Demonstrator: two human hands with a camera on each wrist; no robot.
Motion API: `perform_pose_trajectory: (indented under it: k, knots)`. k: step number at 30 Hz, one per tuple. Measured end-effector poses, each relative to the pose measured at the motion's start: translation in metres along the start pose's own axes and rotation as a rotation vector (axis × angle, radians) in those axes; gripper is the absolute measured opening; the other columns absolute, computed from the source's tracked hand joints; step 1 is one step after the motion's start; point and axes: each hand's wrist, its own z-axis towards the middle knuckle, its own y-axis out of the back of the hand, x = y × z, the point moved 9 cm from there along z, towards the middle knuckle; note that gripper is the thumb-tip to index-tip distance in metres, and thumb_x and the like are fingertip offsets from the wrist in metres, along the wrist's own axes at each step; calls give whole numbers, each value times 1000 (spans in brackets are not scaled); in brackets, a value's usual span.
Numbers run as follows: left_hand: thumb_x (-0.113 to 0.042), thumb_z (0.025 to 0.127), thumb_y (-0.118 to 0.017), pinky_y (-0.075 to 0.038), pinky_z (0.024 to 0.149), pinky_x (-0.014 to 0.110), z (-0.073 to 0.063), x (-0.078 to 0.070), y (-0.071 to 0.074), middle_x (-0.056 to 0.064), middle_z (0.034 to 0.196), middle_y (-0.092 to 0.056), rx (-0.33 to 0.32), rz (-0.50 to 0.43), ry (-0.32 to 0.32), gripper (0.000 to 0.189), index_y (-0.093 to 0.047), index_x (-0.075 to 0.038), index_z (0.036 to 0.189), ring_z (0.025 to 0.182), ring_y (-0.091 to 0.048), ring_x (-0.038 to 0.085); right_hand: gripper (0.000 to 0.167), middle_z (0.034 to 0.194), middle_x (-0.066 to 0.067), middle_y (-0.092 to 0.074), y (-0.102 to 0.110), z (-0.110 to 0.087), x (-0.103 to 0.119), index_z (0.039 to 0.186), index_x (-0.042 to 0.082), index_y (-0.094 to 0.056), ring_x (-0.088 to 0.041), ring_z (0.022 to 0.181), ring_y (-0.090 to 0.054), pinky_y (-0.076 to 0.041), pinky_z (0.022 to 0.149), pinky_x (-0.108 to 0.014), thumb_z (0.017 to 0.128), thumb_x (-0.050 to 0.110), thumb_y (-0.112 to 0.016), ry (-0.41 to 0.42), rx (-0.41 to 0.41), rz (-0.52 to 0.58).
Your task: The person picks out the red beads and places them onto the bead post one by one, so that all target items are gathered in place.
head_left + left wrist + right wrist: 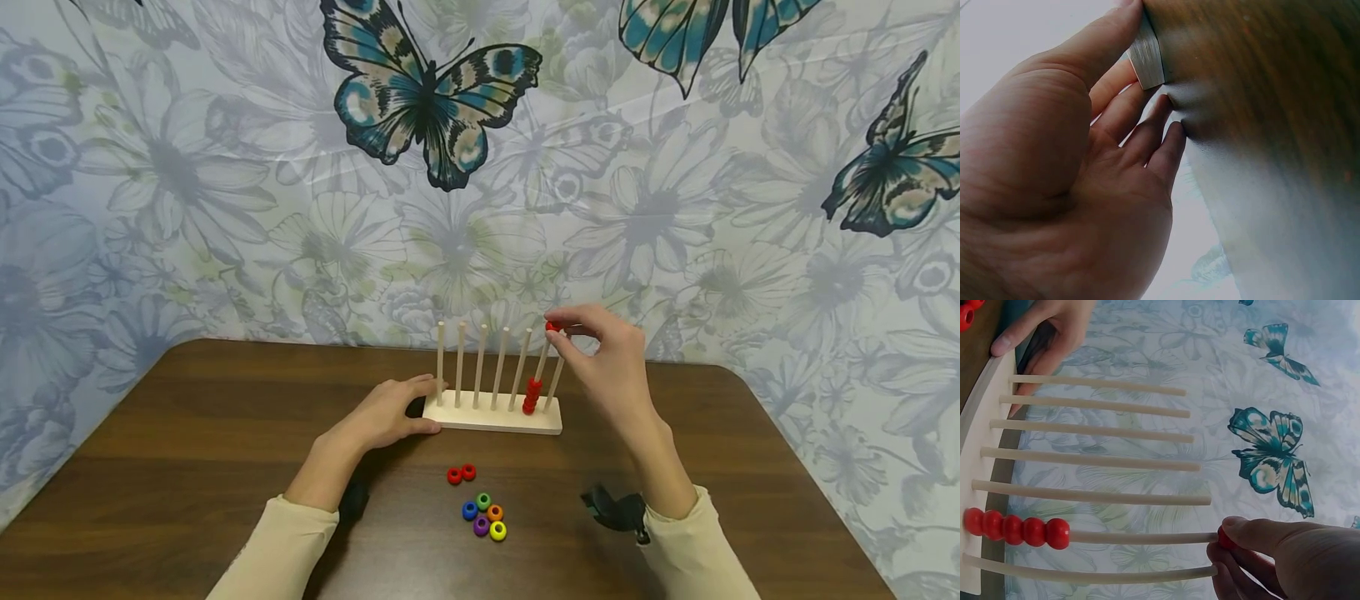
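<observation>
Patterned cloth (247,208), grey flowers with teal butterflies, backs the brown desk (187,467). At left, your left hand (386,414) grips the end of a pale wooden base (483,422), thumb at the front and fingers behind, parted only by the board; the grip appears intended to steady it. Rightward along the base rise five bare pegs (480,367). Nearer to you, two loose red beads (454,479) lie side by side. Nearer still, and slightly right, sits a group of a blue bead (469,511), purple bead (482,527), green bead (483,502), orange bead (495,513) and yellow bead (498,532); the gap presumably keeps the red pair distinct and within reach. The sixth peg (541,362) carries five stacked red beads (531,397) at its foot, while the seventh peg (554,383) is bare. Rightmost, your right hand (611,358) pinches one more red bead (552,326) at the sixth peg's tip, fingers closed to the bead's width, probably to leave its hole free. Whether the peg has entered that hole cannot be told.
</observation>
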Motion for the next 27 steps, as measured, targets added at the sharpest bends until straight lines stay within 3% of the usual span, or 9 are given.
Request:
perform_pose_trajectory:
  k: [8, 14, 17, 21, 27]
  knots:
    - [-32, 94, -81, -43, 114, 62, 0, -2, 1, 20, 160, -50, -2, 7, -7, 63, -60, -13, 151, 139, -53, 49, 23, 103, -1, -81, -6, -3, -8, 110, 10, -82, -20, 92, -76, -58, 84, -33, 88, 3, -85, -40, 61, -46]
    - [-32, 94, -81, -43, 114, 63, 0, -1, 1, 20, 160, -49, -1, 6, -4, 64, -59, -14, 152, 140, -52, 50, 26, 108, -4, -80, -10, -5, -13, 115, 10, -80, -21, 97, -76, -63, 78, -32, 90, 4, -83, -77, 108, -50]
    - [-32, 94, -81, -43, 114, 63, 0, 0, 0, 20, 160, -50, 0, 7, -4, 64, -59, -13, 151, 139, -53, 50, 29, 112, -5, -80, -9, -7, -13, 119, 11, -79, -24, 102, -75, -65, 77, -37, 91, 8, -84, -96, 124, -64]
    - [-32, 94, -81, -43, 114, 63, -1, 1, 0, 20, 160, -50, 1, 4, 1, 64, -59, -13, 151, 140, -52, 49, 29, 115, -4, -80, -1, -9, -12, 119, 12, -79, -26, 103, -76, -65, 74, -42, 91, 12, -84, -111, 98, -78]
    - [-32, 94, -81, -43, 114, 62, -2, 0, 1, 18, 160, -50, -2, 4, 3, 63, -59, -14, 151, 140, -53, 48, 28, 112, -3, -80, 14, -15, -9, 117, 9, -79, -23, 100, -76, -62, 87, -36, 89, 9, -85, -61, 34, -94]
